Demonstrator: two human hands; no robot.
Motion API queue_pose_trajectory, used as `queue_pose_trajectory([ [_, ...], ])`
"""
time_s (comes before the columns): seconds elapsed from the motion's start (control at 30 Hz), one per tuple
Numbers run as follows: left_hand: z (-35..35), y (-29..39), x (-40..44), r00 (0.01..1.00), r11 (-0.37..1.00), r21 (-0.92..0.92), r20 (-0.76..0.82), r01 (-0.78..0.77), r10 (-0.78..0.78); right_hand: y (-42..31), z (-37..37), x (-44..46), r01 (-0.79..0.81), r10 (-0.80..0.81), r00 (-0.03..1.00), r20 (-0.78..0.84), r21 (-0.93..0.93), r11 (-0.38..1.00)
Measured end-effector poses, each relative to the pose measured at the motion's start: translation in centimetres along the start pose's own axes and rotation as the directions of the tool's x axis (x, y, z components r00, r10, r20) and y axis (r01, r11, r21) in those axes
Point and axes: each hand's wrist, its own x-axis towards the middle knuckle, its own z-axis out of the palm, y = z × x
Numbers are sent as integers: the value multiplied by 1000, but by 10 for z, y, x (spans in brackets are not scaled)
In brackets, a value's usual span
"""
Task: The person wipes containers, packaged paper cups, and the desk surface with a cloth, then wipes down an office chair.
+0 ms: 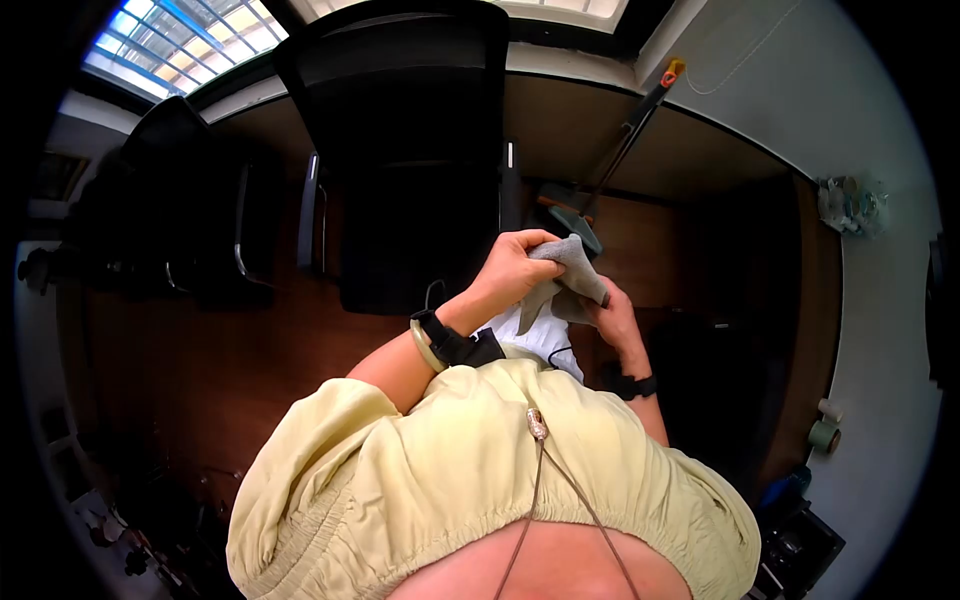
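A piece of soft grey cloth (pixel 572 268), possibly a sock, is held up in front of my body between both hands. My left hand (pixel 515 268) pinches its upper left part between thumb and fingers, and one end hangs down below. My right hand (pixel 614 316) grips the lower right edge, its fingers partly hidden behind the fabric. Beneath the cloth and close to my waist lies something white and crumpled (pixel 545 335).
A black office chair (pixel 415 165) stands ahead, with more dark chairs (pixel 190 200) to the left. A broom or mop (pixel 630 130) leans against the wall ahead right, its head on the brown floor (pixel 640 235). A plastic bag (pixel 852 205) hangs at the right.
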Motion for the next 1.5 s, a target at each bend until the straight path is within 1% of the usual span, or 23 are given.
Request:
queue_pose_trajectory([
  [0.03, -24, 5, -6, 1000, 999, -32, 1, 26, -26, -6, 24, 3, -33, 33, 999, 11, 1, 999],
  [0.1, -59, 20, -16, 998, 997, 55, -43, 52, -50, -32, 64, 13, -88, 89, 995, 34, -22, 996],
  [0.17, -93, 20, -16, 998, 995, -80, -9, 64, -65, -53, 90, 22, 18, -17, 1000, 26, -21, 1000],
  [0.33, -130, 30, 11, 1000, 989, -145, -22, 18, -22, -72, 111, 52, -10, -9, 984, -176, -105, 994],
  [0.43, -134, 37, 20, 996, 990, -136, -84, 21, -33, -64, 117, 84, 35, -9, 983, -185, 137, 990],
  [0.47, -136, 38, 21, 994, 994, -112, -109, -1, -11, -66, 114, 92, -59, 100, 988, -119, 304, 951],
  [0.5, -140, 40, 25, 992, 996, -83, -129, -26, 15, -80, 112, 106, -84, 147, 984, -104, 458, 885],
  [0.57, -154, 52, 32, 989, 998, -47, -146, -30, 22, -100, 115, 124, -148, 259, 965, -41, 729, 669],
  [0.63, -170, 66, 40, 982, 998, -11, -179, -59, 56, -120, 117, 139, -53, 187, 979, -86, 771, 634],
  [0.73, -200, 84, 68, 977, 985, -75, -161, -156, 143, -144, 122, 172, 65, 114, 978, -173, 777, 627],
  [0.8, -218, 104, 90, 966, 973, -71, -154, -222, 209, -151, 125, 205, 220, 8, 948, -317, 676, 703],
  [0.9, -251, 129, 132, 900, 910, 20, -140, -413, 412, -205, 125, 247, 389, -166, 825, -541, 330, 860],
  [0.93, -262, 138, 144, 845, 857, 152, -156, -492, 512, -214, 123, 270, 387, -203, 768, -607, 188, 903],
  [0.97, -274, 148, 158, 777, 780, 284, -153, -557, 610, -226, 124, 292, 377, -328, 663, -672, -78, 923],
  [1.03, -297, 163, 180, 665, 626, 475, -107, -618, 739, -254, 133, 327, 358, -413, 555, -722, -240, 902],
  [1.1, -324, 171, 201, 575, 453, 643, -25, -617, 818, -258, 142, 371, 319, -396, 582, -710, -249, 914],
  [1.17, -350, 178, 212, 533, 323, 768, 28, -554, 846, -255, 158, 413, 190, -351, 647, -677, -302, 934],
  [1.23, -380, 180, 220, 484, 207, 849, 65, -486, 872, -266, 186, 438, 87, -379, 667, -641, -438, 895],
  [1.3, -420, 181, 224, 434, 133, 896, 72, -423, 898, -289, 227, 454, 61, -397, 701, -593, -504, 862],
  [1.37, -460, 182, 217, 396, 67, 950, 62, -304, 916, -313, 271, 462, 143, -466, 722, -511, -549, 823],
  [1.4, -480, 183, 209, 424, 80, 971, 24, -226, 906, -327, 292, 463, 191, -502, 749, -432, -584, 789],
  [1.43, -504, 177, 207, 387, 30, 992, 19, -122, 922, -338, 312, 465, 240, -536, 767, -353, -617, 749],
  [1.5, -541, 163, 198, 365, 87, 996, -75, -17, 928, -345, 348, 470, 391, -652, 739, -170, -680, 620],
])
